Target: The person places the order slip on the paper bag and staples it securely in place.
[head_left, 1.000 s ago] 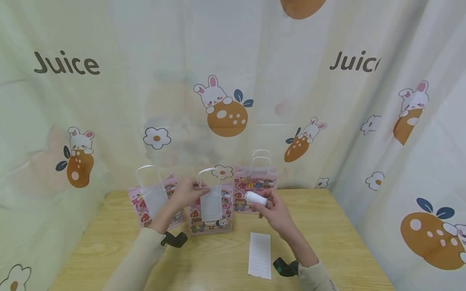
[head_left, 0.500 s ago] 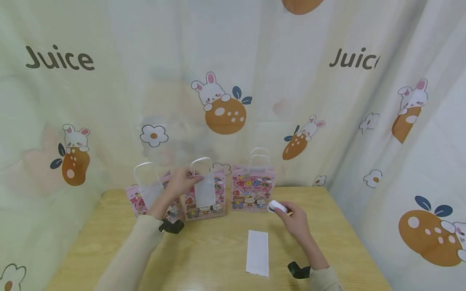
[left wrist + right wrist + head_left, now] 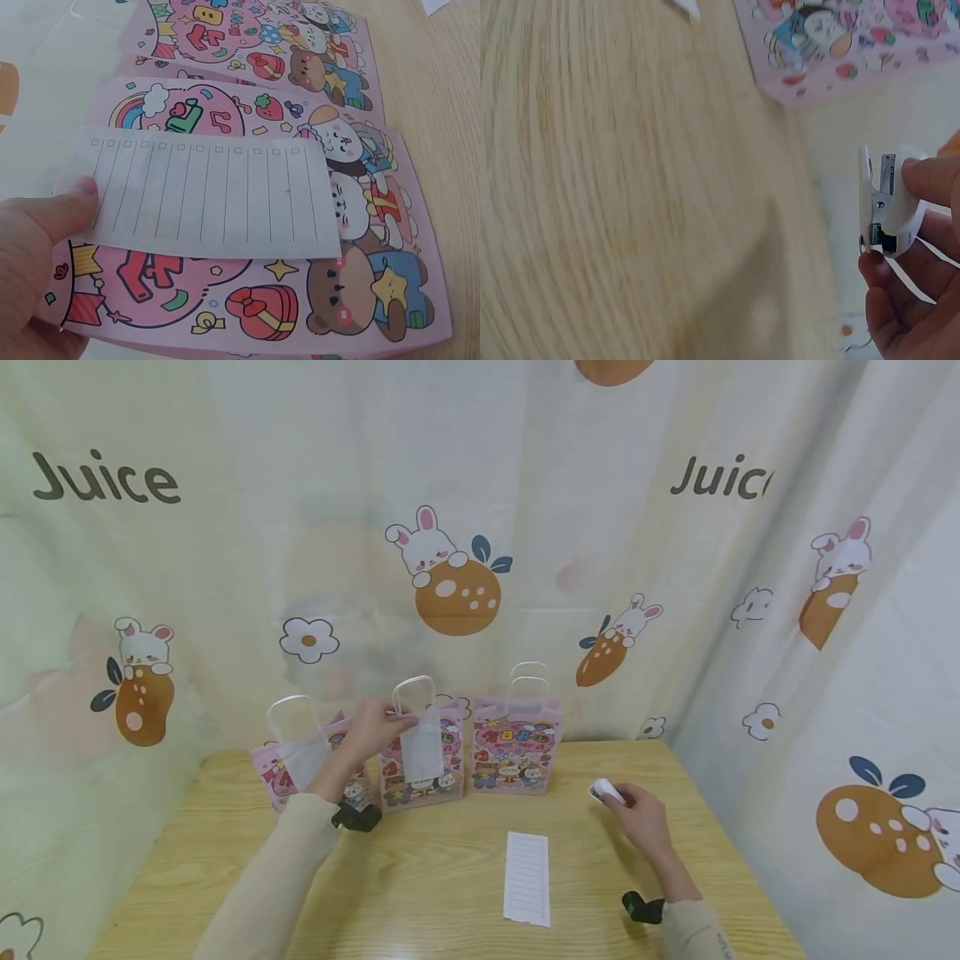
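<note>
In the head view, my left hand point(image 3: 367, 732) pinches the top of a lined paper slip point(image 3: 422, 752) against the front of the middle pink gift bag point(image 3: 452, 783). The left wrist view has the thumb pressing on one end of that slip, which shows ruled lines and small checkboxes; the fingers behind are mostly hidden. Off to the right, above the table, my right hand point(image 3: 647, 822) holds a small white stapler point(image 3: 609, 791). Close up in the right wrist view, the stapler point(image 3: 911, 202) lies between thumb and fingers, its metal parts facing away from the palm.
A second pink bag point(image 3: 267, 774) with a white slip point(image 3: 303, 762) on it stands at left, partly behind my left arm. A third bag point(image 3: 516, 752) stands at right. Another lined slip point(image 3: 527, 878) lies on the wooden table point(image 3: 420, 902). A printed curtain point(image 3: 585, 527) hangs behind.
My right hand has drawn away from the bags to the right with the stapler. My left hand keeps its pinch on the slip, while the middle bag shifts slightly up and left in view.
</note>
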The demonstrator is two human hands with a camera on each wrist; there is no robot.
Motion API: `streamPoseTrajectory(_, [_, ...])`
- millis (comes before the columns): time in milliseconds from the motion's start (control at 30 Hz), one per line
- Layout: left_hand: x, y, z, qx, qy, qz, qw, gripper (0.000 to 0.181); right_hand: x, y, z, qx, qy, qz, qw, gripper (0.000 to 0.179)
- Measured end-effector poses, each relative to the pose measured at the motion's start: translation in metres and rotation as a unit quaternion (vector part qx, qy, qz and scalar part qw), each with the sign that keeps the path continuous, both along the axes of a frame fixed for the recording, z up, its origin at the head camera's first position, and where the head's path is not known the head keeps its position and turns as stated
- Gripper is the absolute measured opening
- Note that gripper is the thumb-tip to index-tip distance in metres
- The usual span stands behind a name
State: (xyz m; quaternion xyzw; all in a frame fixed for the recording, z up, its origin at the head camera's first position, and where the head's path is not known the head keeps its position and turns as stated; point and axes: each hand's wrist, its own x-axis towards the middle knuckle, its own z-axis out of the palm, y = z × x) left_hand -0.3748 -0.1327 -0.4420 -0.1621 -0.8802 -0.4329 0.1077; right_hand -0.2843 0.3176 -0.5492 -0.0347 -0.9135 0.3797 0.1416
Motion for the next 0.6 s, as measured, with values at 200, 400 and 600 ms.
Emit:
streamPoseTrajectory(200, [-0.001,-0.002,0.000,-0.007,-0.002,-0.003,1.0000,0.014,-0.004,0.013,-0.011,0.002,-0.025,-0.013,0.9996,0.038])
streamPoseTrajectory(400, [-0.001,-0.003,0.001,0.010,-0.002,-0.002,0.9999,0.019,-0.005,0.018,-0.022,0.008,-0.045,-0.019,0.9988,0.039])
streamPoseTrajectory(600, [0.005,-0.002,0.006,0.054,0.009,0.015,0.9984,0.033,-0.002,0.018,-0.027,0.007,-0.050,-0.028,0.9984,0.040])
